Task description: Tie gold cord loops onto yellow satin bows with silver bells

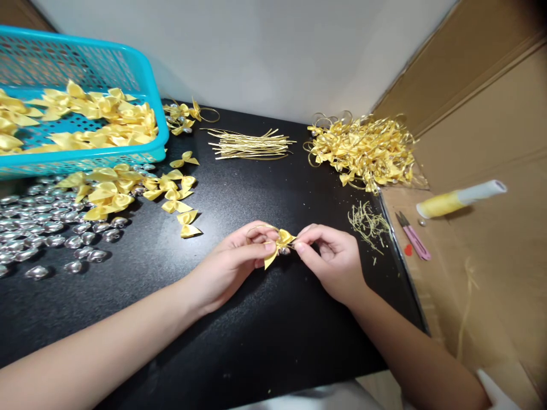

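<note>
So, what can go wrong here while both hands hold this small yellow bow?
The yellow bow is pinched only by fingertips of the left hand and right hand, so it may slip. The scissors lie close to the right forearm, and a sweep might knock them.

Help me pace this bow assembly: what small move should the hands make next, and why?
Probably pull the gold cord snug. Both the left hand and right hand pinch one yellow bow over the black table, and a gold cord loop arcs loosely above the left fingers.
</note>
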